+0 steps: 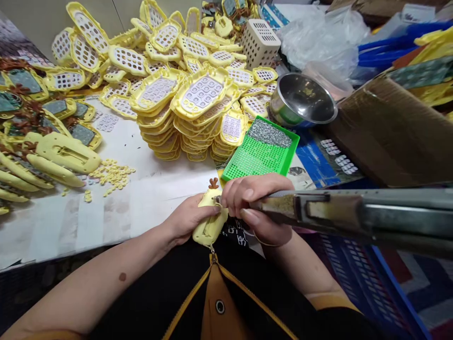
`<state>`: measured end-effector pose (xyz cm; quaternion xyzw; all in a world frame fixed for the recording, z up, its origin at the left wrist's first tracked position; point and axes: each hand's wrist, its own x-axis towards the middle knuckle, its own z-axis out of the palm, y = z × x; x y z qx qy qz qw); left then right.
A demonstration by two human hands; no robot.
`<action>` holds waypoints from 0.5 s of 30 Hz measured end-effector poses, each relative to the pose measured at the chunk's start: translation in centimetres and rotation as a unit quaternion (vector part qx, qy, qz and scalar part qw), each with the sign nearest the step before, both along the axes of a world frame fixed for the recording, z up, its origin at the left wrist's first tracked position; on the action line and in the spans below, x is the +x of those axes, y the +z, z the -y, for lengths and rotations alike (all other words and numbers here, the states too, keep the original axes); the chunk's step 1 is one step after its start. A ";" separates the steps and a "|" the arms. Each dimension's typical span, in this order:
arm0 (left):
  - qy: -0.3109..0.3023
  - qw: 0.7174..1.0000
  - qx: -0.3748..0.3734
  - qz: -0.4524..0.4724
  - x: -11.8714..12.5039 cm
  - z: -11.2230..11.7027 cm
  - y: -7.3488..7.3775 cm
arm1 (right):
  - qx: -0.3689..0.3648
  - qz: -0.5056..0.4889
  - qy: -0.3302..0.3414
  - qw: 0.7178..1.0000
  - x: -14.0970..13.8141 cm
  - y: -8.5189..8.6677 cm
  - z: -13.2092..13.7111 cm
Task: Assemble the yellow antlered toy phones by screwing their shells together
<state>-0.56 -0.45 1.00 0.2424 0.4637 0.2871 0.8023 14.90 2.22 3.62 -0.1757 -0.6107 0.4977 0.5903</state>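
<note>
My left hand [187, 217] is closed around a pale yellow toy phone [205, 228] with a small brown antler-like piece at its top, held near my lap at the table's front edge. In my right hand [260, 200] is a long power screwdriver [329, 208], gripped close to its front end. Its bit meets the upper part of the yellow shell, where a finger partly hides the contact. Just beyond my right hand lies a green perforated tray [244, 158] with a heap of small silver screws [269, 133] at its far end.
Stacked yellow shells with keypads [203, 94] fill the middle back. At left are closed shells [67, 153], loose yellow buttons [111, 175] and shells with circuit boards [81, 134]. A metal bowl [304, 101], a cardboard box [389, 132] and plastic bags [322, 42] stand at right.
</note>
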 end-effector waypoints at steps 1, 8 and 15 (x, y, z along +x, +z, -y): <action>-0.005 1.000 -0.005 -0.012 0.2 0.0 0.0 | 0.017 -0.022 0.005 1.000 0.1 0.2 0.0; -0.032 0.997 -0.010 -0.068 0.6 0.0 0.3 | 0.075 0.003 0.065 0.995 1.4 2.7 0.0; 0.112 0.991 -0.065 0.011 -0.4 -0.4 0.5 | 0.132 -0.027 -0.124 0.983 5.5 1.8 -3.3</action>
